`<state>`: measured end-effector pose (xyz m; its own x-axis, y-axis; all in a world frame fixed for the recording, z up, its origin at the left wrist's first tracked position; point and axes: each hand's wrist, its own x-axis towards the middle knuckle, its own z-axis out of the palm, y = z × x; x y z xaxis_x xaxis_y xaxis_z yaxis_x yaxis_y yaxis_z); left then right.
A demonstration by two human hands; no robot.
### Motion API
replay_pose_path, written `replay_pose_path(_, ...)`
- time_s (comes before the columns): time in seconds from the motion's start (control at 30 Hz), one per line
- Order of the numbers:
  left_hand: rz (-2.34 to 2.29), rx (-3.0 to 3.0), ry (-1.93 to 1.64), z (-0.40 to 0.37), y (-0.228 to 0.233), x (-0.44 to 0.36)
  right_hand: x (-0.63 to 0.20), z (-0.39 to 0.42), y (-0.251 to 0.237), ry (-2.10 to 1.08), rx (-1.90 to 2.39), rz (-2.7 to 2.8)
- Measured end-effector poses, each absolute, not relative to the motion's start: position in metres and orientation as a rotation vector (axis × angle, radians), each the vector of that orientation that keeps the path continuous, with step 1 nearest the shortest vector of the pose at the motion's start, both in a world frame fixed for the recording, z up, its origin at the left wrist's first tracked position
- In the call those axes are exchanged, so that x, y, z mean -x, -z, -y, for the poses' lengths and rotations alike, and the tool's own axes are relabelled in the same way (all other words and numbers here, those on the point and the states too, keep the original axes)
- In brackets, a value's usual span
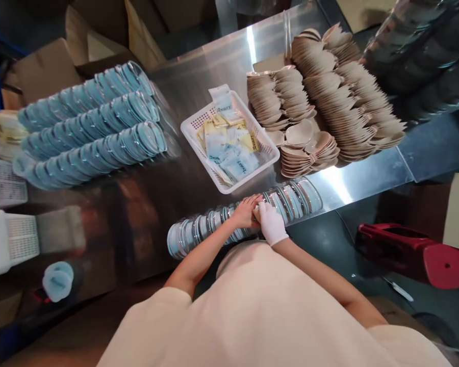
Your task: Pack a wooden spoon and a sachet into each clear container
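The person wears a loose, pale cream top of soft, plain cloth, without print or marking, which fills the lower middle of the view. Its short sleeves are wide and end about the elbow, so both forearms are bare below them. The right hand (271, 224) is covered by a thin white glove that fits closely and ends in a plain cuff at the wrist. The left hand (246, 212) is bare, with no glove; no ring, watch or band can be made out.
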<state>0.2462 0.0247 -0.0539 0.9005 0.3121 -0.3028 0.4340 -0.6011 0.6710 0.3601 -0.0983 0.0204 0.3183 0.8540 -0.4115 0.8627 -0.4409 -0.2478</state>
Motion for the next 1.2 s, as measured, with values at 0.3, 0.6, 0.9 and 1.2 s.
replay_pose_path(0.3,-0.527,-2.267,0.199,-0.024,0.048,-0.249,-0.389,0.155,-0.012,0.877,-2.807,-1.766)
replay_pose_path(0.6,-0.507,-2.124,0.299,-0.038,0.045,-0.254,-0.355,0.104,0.017,0.773,-2.765,-1.496)
replay_pose_path(0.9,-0.522,-2.095,0.337,-0.04,0.045,-0.245,-0.371,0.152,0.071,0.485,-3.111,-1.682)
replay_pose_path(1.2,-0.521,-2.215,0.185,-0.031,0.049,-0.237,-0.405,0.174,0.048,0.593,-3.117,-2.119)
